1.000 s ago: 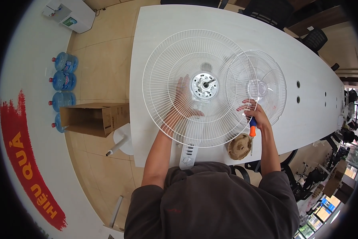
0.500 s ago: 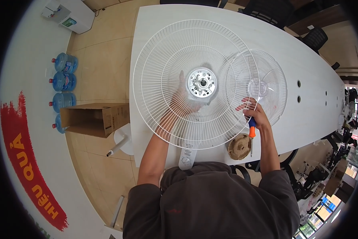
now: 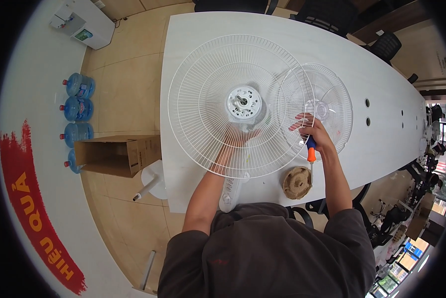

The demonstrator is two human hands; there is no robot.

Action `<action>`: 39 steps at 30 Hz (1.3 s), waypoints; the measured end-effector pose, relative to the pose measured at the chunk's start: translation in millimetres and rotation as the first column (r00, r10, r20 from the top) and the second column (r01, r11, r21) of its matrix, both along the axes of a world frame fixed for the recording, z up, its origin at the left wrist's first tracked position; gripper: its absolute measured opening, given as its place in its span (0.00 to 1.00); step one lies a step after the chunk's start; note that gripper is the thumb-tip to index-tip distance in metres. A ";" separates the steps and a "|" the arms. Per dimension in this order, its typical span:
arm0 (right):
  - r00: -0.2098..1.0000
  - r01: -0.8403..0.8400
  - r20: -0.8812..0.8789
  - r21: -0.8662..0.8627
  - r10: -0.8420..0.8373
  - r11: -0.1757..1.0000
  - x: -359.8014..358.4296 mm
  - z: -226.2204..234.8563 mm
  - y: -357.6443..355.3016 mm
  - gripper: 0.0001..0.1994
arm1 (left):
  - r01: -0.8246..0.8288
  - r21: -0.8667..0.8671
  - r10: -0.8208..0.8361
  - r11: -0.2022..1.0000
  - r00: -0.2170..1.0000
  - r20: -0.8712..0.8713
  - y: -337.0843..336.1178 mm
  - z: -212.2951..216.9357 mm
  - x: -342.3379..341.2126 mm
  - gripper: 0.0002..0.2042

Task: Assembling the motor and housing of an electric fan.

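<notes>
A round white fan guard [image 3: 198,94] of fine wires stands over the table, with the fan's metal hub and shaft [image 3: 243,102] at its middle. Behind the wires, just below the hub, is my left hand [image 3: 239,135], thumb and fingers spread; whether it touches the fan's back is hidden. The white fan base with its control knobs [image 3: 228,196] shows below the guard. My right hand [image 3: 318,135] holds a screwdriver [image 3: 311,154] by its blue and orange handle, blade towards me, some fingers loosely stretched out near the guard's right rim.
Clear fan blades or a second guard [image 3: 334,99] lie on the white table [image 3: 381,144] at right. A brown moulded piece [image 3: 297,183] sits near the front edge. At left on the floor are an open cardboard box [image 3: 108,154], a white stand [image 3: 156,179] and water bottles [image 3: 79,109].
The fan head has turned a little, so its shaft points more to the left. My left hand has moved lower and right behind the guard. My right hand still holds the screwdriver.
</notes>
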State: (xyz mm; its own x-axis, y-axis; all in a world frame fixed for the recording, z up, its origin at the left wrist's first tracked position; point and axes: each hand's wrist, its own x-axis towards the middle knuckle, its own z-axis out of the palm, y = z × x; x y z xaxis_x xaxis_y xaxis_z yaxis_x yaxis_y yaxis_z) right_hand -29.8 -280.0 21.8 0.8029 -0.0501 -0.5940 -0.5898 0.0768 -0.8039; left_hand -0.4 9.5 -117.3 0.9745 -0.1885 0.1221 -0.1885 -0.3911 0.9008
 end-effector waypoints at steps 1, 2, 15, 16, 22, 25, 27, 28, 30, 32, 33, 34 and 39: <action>1.000 -0.005 0.001 0.001 0.005 1.000 0.9 2.6 0.2 0.24 | -0.010 0.000 0.010 1.000 1.000 0.004 -5.6 0.3 -1.4 0.49; 1.000 -0.025 0.004 0.025 0.025 0.999 1.9 8.3 -0.9 0.25 | -0.015 -0.002 0.015 1.000 1.000 0.007 -7.4 0.1 -5.3 0.49; 0.996 0.060 0.076 -0.053 -0.056 0.997 -9.4 92.1 4.8 0.26 | -0.069 -0.050 0.072 0.996 0.995 0.062 -23.2 -3.8 -21.9 0.49; 0.994 0.069 0.087 -0.055 -0.064 0.996 -10.7 97.8 4.5 0.26 | -0.073 -0.054 0.077 0.996 0.995 0.069 -21.1 -2.3 -31.3 0.49; 0.975 0.178 0.142 -0.053 -0.169 0.983 -7.6 143.6 10.7 0.27 | -0.077 -0.082 0.085 0.994 0.991 0.103 -11.8 -4.3 -44.4 0.48; 0.936 0.330 0.102 0.080 -0.337 0.941 21.4 155.4 30.7 0.24 | -0.113 -0.072 0.122 0.991 0.985 0.125 -26.3 3.8 -5.9 0.48; 0.908 0.393 0.100 0.131 -0.407 0.910 41.5 145.7 28.2 0.23 | -0.090 -0.090 0.070 0.992 0.975 -0.210 -28.7 38.4 -2.1 0.53; 0.880 0.447 0.088 0.185 -0.468 0.875 51.7 135.7 20.8 0.22 | -0.070 -0.098 0.049 0.993 0.978 -0.202 -34.5 34.8 -2.9 0.53; 0.899 0.411 0.096 0.160 -0.428 0.898 84.9 99.0 5.4 0.22 | -0.129 -0.114 0.115 0.985 0.986 -0.123 -30.9 29.3 -2.7 0.55; 0.942 0.299 0.106 0.169 -0.319 0.939 113.7 85.5 3.3 0.22 | -0.144 -0.079 0.141 0.986 0.989 -0.046 -31.4 31.0 -5.1 0.55; 0.938 0.305 0.115 0.173 -0.327 0.936 127.2 74.0 0.4 0.22 | -0.134 -0.088 0.126 0.987 0.988 -0.092 -32.2 31.1 -4.9 0.55; 0.941 0.297 0.112 0.175 -0.319 0.939 140.7 56.4 -2.2 0.22 | -0.127 -0.093 0.114 0.987 0.984 -0.137 -31.7 30.4 -6.1 0.56; 0.902 0.393 0.104 0.210 -0.420 0.895 185.8 -20.2 -4.0 0.18 | -0.118 -0.113 0.100 0.987 0.983 -0.154 -37.3 35.8 -13.2 0.54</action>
